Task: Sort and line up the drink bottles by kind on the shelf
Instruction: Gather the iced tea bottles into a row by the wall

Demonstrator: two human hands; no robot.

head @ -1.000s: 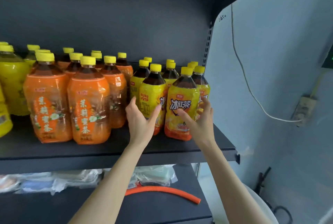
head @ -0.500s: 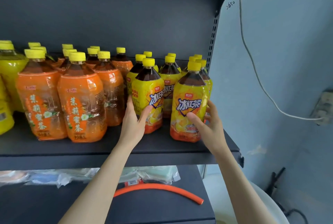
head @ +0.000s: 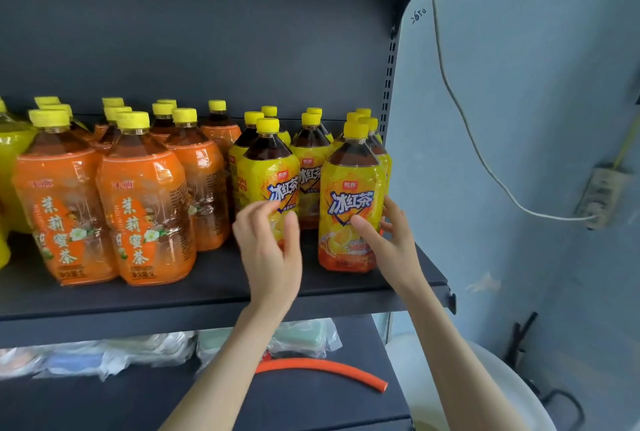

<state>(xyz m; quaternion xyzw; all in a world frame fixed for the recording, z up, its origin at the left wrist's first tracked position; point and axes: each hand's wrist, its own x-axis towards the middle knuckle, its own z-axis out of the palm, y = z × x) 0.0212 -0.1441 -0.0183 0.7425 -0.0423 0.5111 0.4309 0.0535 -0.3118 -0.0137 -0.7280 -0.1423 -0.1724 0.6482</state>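
Dark-tea bottles with yellow labels and yellow caps stand in rows at the right end of the dark shelf [head: 207,292]. My right hand [head: 388,240] is wrapped around the front right yellow-label bottle [head: 351,202], thumb on the label and fingers behind its right side. My left hand [head: 268,250] hovers, blurred and with fingers apart, just in front of the neighbouring yellow-label bottle [head: 268,177], whose label faces forward. Left of these stand larger orange-label tea bottles [head: 145,208] in rows, upright.
Yellow drink bottles [head: 10,167] sit at the far left edge. The shelf's upright post [head: 389,91] closes the right end. Below, a lower shelf holds plastic bags [head: 104,358] and an orange hose [head: 322,366]. A white cable [head: 485,160] hangs on the blue wall.
My left hand has let go of the second yellow-label bottle and drawn back slightly. Both front yellow-label bottles have been turned so their labels face forward. My right hand stays on its bottle.
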